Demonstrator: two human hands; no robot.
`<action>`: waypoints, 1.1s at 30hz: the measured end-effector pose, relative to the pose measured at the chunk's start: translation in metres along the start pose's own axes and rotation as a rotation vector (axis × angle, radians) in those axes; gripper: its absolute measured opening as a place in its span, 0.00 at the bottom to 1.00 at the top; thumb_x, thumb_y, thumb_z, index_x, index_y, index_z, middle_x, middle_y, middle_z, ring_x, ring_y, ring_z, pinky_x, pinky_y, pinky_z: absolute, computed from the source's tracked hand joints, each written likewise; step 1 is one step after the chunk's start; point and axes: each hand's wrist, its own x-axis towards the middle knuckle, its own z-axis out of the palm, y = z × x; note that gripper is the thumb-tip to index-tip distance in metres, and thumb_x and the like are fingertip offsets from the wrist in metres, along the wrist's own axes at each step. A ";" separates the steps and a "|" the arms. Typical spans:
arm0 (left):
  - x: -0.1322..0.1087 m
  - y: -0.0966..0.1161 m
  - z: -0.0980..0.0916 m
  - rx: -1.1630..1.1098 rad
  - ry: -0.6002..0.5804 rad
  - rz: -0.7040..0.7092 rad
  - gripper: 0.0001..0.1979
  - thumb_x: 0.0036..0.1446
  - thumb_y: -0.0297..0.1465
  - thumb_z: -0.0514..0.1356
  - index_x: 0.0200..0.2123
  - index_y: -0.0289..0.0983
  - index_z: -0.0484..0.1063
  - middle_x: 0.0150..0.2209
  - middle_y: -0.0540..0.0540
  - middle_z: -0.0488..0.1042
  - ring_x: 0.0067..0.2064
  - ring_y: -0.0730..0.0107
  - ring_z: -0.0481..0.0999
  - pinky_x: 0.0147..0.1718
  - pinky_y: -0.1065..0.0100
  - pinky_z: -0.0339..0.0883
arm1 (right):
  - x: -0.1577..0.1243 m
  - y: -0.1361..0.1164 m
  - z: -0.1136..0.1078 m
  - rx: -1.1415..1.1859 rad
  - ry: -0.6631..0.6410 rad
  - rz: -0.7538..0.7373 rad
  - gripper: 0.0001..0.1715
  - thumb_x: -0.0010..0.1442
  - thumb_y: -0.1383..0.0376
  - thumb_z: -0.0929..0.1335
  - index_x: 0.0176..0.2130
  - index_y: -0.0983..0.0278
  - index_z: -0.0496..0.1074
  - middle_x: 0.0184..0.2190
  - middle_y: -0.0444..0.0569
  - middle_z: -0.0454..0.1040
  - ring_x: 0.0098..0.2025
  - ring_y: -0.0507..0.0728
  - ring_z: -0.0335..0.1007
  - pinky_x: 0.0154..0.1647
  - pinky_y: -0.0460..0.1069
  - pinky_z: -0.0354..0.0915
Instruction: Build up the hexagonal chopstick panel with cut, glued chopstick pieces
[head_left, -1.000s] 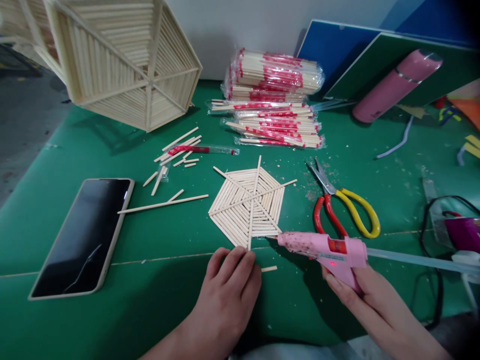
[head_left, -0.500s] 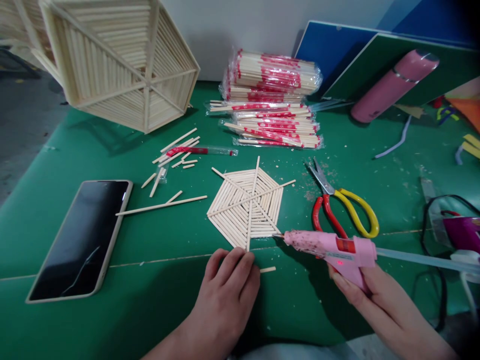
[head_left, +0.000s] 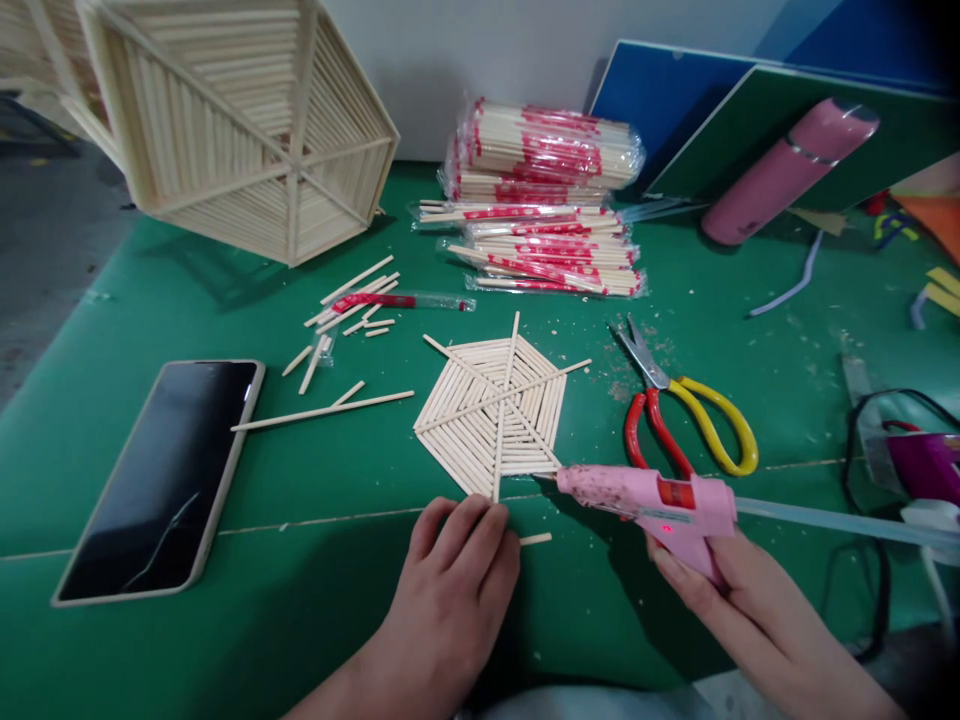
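Leftward, my right hand (head_left: 742, 600) has shifted the pink plastic glue gun (head_left: 649, 495) it grips, nozzle (head_left: 550, 476) by the hexagonal pale-wood lattice (head_left: 459, 425) on the green table (head_left: 300, 640). My left hand (head_left: 457, 585) is curled, its hold hidden. Clear plastic packets (head_left: 551, 155) contain wooden sticks (head_left: 499, 122).

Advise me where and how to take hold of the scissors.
Probably by the yellow handle, coming from the near right side. The scissors lie flat with their blades pointing away, and that loop shows whole, while the glue gun partly covers the red handle in this view.
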 end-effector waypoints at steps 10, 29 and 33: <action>0.000 -0.001 0.000 -0.001 0.017 0.006 0.10 0.58 0.25 0.49 0.38 0.34 0.69 0.43 0.43 0.71 0.47 0.60 0.64 0.50 0.56 0.48 | -0.004 0.004 -0.006 -0.042 0.033 -0.035 0.09 0.60 0.64 0.59 0.43 0.60 0.60 0.28 0.43 0.69 0.26 0.50 0.66 0.26 0.42 0.65; -0.002 -0.002 -0.001 -0.019 -0.006 0.002 0.10 0.58 0.26 0.50 0.40 0.34 0.69 0.44 0.43 0.70 0.49 0.59 0.63 0.51 0.55 0.47 | -0.005 0.008 -0.008 -0.074 0.081 -0.015 0.06 0.59 0.62 0.61 0.36 0.61 0.64 0.22 0.41 0.67 0.21 0.50 0.62 0.20 0.42 0.62; -0.001 -0.002 -0.002 -0.011 0.003 0.001 0.10 0.57 0.25 0.50 0.39 0.34 0.69 0.43 0.43 0.71 0.48 0.60 0.64 0.51 0.56 0.47 | -0.006 0.012 -0.010 -0.127 0.061 -0.024 0.07 0.59 0.63 0.60 0.35 0.62 0.65 0.22 0.42 0.68 0.22 0.50 0.64 0.20 0.43 0.64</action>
